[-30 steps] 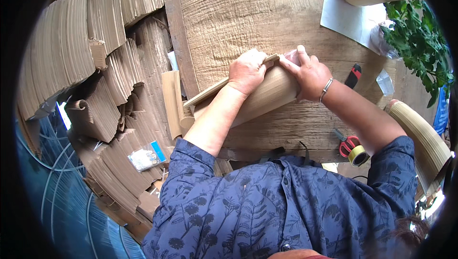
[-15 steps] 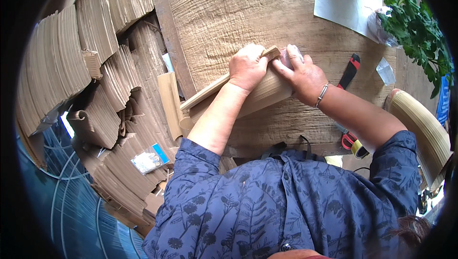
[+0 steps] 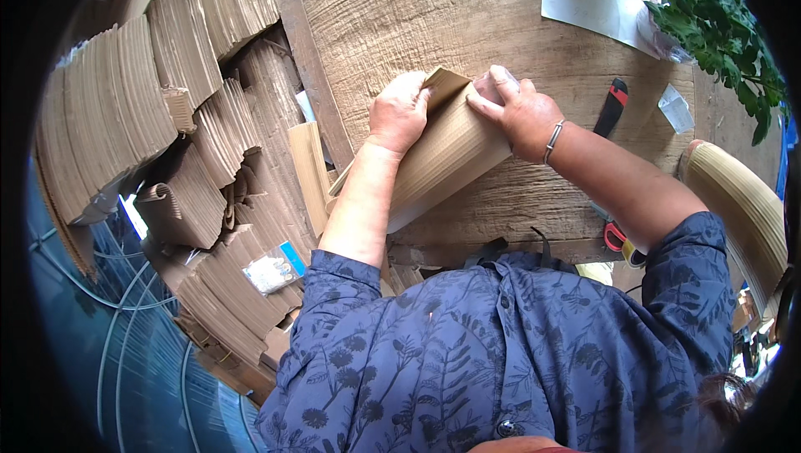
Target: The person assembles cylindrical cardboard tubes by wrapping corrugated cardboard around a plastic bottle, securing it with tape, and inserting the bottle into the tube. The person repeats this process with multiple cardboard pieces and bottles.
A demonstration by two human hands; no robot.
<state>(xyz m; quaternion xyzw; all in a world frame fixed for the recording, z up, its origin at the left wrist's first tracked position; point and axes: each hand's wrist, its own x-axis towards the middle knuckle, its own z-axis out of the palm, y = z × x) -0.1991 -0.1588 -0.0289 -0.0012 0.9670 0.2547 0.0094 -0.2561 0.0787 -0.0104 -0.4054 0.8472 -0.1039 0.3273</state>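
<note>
A tan, finely ribbed sheet [image 3: 455,144], curved into a broad roll, lies slantwise on the wooden table [image 3: 467,19]; I cannot tell its material. My left hand [image 3: 399,111] grips its raised left flap, thumb against the edge near the far corner. My right hand [image 3: 521,115], a metal bracelet at the wrist, holds the far right end, with its thumb on the sheet's upper face. Under those fingers is a shiny, see-through wrapping [image 3: 484,86], mostly covered. A narrow tan strip [image 3: 309,173] rests left of my left forearm.
Stacks of folded brown cardboard [image 3: 108,119] crowd the left side. A small plastic bag [image 3: 274,269] lies on cardboard. Right of my hands are a red-black cutter [image 3: 613,107], red-handled scissors [image 3: 614,237] and a curved tan bundle [image 3: 734,211]. White paper [image 3: 592,2] and a leafy plant [image 3: 717,27] stand far right.
My left hand has shifted left, lifting the folded strip of the sheet outward into a wider flap. My right hand stays at the far end. The whole view has shifted slightly.
</note>
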